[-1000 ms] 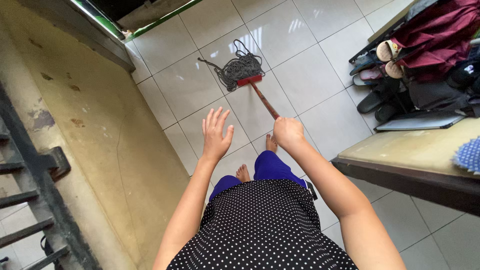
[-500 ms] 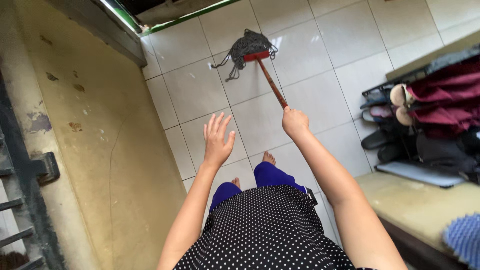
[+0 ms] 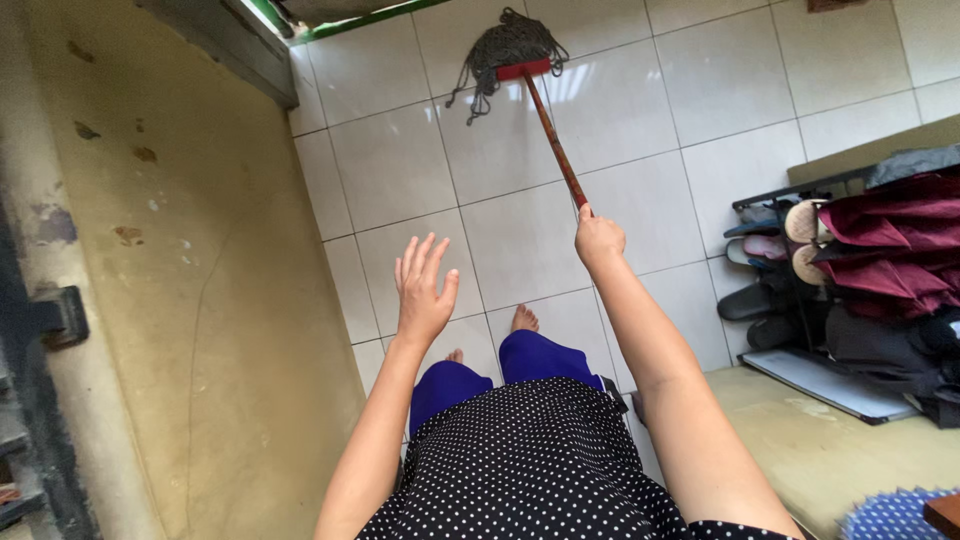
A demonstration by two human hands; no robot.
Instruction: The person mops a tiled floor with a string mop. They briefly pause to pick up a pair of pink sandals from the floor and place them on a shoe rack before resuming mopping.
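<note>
My right hand (image 3: 598,238) grips the near end of a red mop handle (image 3: 556,145), arm stretched forward. The handle runs away from me to a red mop head with dark grey strings (image 3: 508,48) lying on the white floor tiles (image 3: 520,240) close to the far threshold. My left hand (image 3: 423,290) is raised over the tiles with fingers spread, holding nothing and touching nothing. Below the hands my bare feet and blue trousers show under a black dotted top.
A stained yellowish wall (image 3: 170,300) runs along the left, with a dark metal gate (image 3: 30,400) at its edge. On the right stand a shoe rack with sandals (image 3: 790,270), dark red cloth (image 3: 890,250) and a low beige platform (image 3: 850,450).
The mop head has slid farther away across the tiles toward the threshold as my right arm stretched out. My left hand stayed raised and open, dropping slightly.
</note>
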